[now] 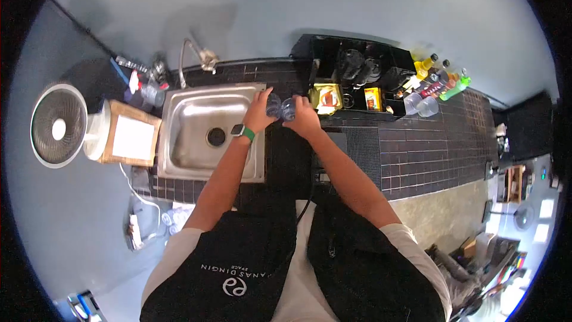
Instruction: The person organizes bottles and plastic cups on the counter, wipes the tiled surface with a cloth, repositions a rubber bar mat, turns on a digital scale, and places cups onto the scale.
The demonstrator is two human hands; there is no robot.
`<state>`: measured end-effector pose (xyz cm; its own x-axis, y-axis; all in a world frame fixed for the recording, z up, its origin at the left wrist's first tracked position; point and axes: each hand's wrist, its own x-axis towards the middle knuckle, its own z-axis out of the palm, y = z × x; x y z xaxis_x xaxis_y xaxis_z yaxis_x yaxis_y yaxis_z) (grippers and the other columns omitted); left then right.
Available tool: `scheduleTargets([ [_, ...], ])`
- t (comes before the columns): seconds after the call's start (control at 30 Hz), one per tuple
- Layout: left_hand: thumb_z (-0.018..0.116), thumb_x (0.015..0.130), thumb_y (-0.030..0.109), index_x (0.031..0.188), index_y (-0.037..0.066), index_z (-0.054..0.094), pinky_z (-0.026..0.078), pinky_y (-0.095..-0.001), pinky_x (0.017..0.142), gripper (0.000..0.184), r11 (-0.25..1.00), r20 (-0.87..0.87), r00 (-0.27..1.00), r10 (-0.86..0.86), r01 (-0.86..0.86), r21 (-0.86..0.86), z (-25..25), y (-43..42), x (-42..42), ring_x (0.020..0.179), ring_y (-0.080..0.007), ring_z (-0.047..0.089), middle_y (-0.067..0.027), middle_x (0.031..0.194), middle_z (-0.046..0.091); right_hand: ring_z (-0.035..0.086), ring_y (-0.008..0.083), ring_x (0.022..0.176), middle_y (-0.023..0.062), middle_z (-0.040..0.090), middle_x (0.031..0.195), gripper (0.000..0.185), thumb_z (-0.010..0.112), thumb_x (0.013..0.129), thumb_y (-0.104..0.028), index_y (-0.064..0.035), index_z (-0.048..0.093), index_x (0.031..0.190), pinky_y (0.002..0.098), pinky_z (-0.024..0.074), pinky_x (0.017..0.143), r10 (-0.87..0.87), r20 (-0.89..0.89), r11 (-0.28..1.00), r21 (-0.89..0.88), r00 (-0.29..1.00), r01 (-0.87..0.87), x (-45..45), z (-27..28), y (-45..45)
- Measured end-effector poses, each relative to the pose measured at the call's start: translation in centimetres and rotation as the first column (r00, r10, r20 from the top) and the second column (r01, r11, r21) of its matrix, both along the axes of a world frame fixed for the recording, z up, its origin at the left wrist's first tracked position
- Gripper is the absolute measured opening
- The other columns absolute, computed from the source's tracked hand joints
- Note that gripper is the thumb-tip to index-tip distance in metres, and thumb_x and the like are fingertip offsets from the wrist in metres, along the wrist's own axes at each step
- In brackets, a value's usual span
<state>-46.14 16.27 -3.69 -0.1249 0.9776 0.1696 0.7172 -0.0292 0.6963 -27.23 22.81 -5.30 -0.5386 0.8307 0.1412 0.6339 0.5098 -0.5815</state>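
My left hand [260, 112], with a green-banded watch [243, 132] on its wrist, is closed around a clear glass [273, 106]. Its fingers reach over the right rim of the steel sink [211, 92]. Close beside it, my right hand [304, 119] grips a second clear glass [288, 109]. The two glasses are side by side over the black counter strip between the sink and a black organizer [357, 113]. Whether they touch each other or the counter I cannot tell.
A faucet [186, 62] rises behind the sink. On the left stand a fan [58, 125] and a wooden board [132, 137]. The organizer holds dark cups and a yellow packet [327, 98]. Several bottles [424, 67] and plastic cups [427, 107] stand on the right.
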Motion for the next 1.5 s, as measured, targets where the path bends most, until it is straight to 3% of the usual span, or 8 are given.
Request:
scheduleTargets([
  [0.27, 0.088, 0.064, 0.005, 0.15, 0.011, 0.04, 0.047, -0.0472, 0.104, 0.099, 0.993, -0.061, 0.997, -0.056, 0.062, 0.104, -0.3, 0.6, -0.6, 0.123, -0.043, 0.055, -0.0208, 0.132, 0.053, 0.059, 0.0411, 0.118, 0.0205, 0.053, 0.126, 0.095, 0.093, 0.065, -0.027, -0.004, 0.041, 0.14, 0.0457, 0.0522, 0.097, -0.018, 0.125, 0.997, -0.066, 0.992, 0.026, -0.1, 1.4, -0.7],
  [0.43, 0.087, 0.065, 0.005, 0.153, 0.01, 0.038, 0.046, -0.0464, 0.105, 0.101, 0.986, 0.036, 0.99, -0.134, 0.136, -0.091, 8.7, -3.2, 2.5, 0.125, -0.0413, 0.053, -0.0198, 0.133, 0.052, 0.059, 0.0431, 0.119, 0.0221, 0.056, 0.127, 0.095, 0.092, 0.066, -0.026, -0.0053, 0.041, 0.143, 0.0472, 0.0511, 0.099, 0.001, -0.179, 0.994, -0.111, 0.984, -0.022, 7.3, 8.2, -3.9],
  [0.5, 0.088, 0.065, 0.005, 0.153, 0.011, 0.038, 0.046, -0.0461, 0.106, 0.101, 0.975, 0.022, 0.978, -0.208, 0.209, -0.08, 11.3, -3.4, 4.9, 0.126, -0.0411, 0.052, -0.0197, 0.134, 0.052, 0.058, 0.0453, 0.119, 0.0231, 0.054, 0.129, 0.093, 0.092, 0.065, -0.022, -0.0045, 0.041, 0.141, 0.049, 0.052, 0.098, -0.174, -0.093, 0.97, -0.188, 0.98, 0.155, 11.8, 10.5, -5.2],
  [0.7, 0.088, 0.068, 0.007, 0.153, 0.009, 0.038, 0.044, -0.0456, 0.111, 0.099, 0.852, 0.067, 0.849, -0.524, 0.523, 0.029, 14.4, 0.3, 15.9, 0.13, -0.039, 0.052, -0.0188, 0.138, 0.051, 0.06, 0.0384, 0.114, 0.0184, 0.057, 0.124, 0.094, 0.092, 0.057, -0.011, -0.0056, 0.049, 0.14, 0.0453, 0.0526, 0.099, -0.505, -0.179, 0.861, -0.038, 0.844, 0.507, 26.6, 11.4, -5.6],
  [0.73, 0.087, 0.068, 0.007, 0.153, 0.009, 0.037, 0.043, -0.0453, 0.112, 0.099, 0.828, 0.049, 0.826, -0.561, 0.559, 0.05, 14.6, 1.6, 18.4, 0.13, -0.0386, 0.052, -0.0188, 0.138, 0.051, 0.064, 0.0321, 0.109, 0.0154, 0.061, 0.12, 0.095, 0.092, 0.055, -0.007, -0.004, 0.051, 0.14, 0.0413, 0.0537, 0.097, -0.551, -0.177, 0.827, 0.016, 0.816, 0.562, 29.0, 11.1, -5.2],
  [0.87, 0.088, 0.067, 0.008, 0.151, 0.008, 0.038, 0.042, -0.043, 0.113, 0.098, 0.773, 0.094, 0.767, -0.635, 0.631, 0.067, 11.6, 6.9, 28.8, 0.131, -0.039, 0.05, -0.0187, 0.14, 0.049, 0.064, 0.033, 0.112, 0.0158, 0.061, 0.125, 0.096, 0.09, 0.055, -0.005, -0.0048, 0.049, 0.142, 0.043, 0.0533, 0.098, -0.686, -0.176, 0.722, -0.039, 0.706, 0.691, 38.1, 8.8, -2.1],
  [1.17, 0.088, 0.067, 0.002, 0.158, 0.012, 0.026, 0.047, -0.047, 0.107, 0.11, 0.925, 0.074, 0.924, -0.374, 0.367, 0.092, 1.3, 16.2, 50.8, 0.128, -0.0434, 0.05, -0.0221, 0.136, 0.046, 0.056, 0.0408, 0.123, 0.0208, 0.054, 0.133, 0.101, 0.091, 0.058, -0.008, -0.0064, 0.041, 0.146, 0.0452, 0.0487, 0.105, -0.642, -0.156, 0.766, -0.11, 0.751, 0.633, 53.6, -0.7, 10.7],
  [1.5, 0.087, 0.069, 0.001, 0.158, 0.009, 0.024, 0.045, -0.0488, 0.109, 0.109, 0.988, 0.017, 0.988, -0.154, 0.154, 0.033, -2.5, 20.0, 57.7, 0.132, -0.044, 0.046, -0.0232, 0.142, 0.042, 0.053, 0.0445, 0.123, 0.0202, 0.053, 0.133, 0.106, 0.094, 0.057, -0.01, -0.0093, 0.038, 0.147, 0.0493, 0.0481, 0.104, -0.484, -0.17, 0.875, -0.122, 0.858, 0.469, 56.2, -1.9, 16.8],
])
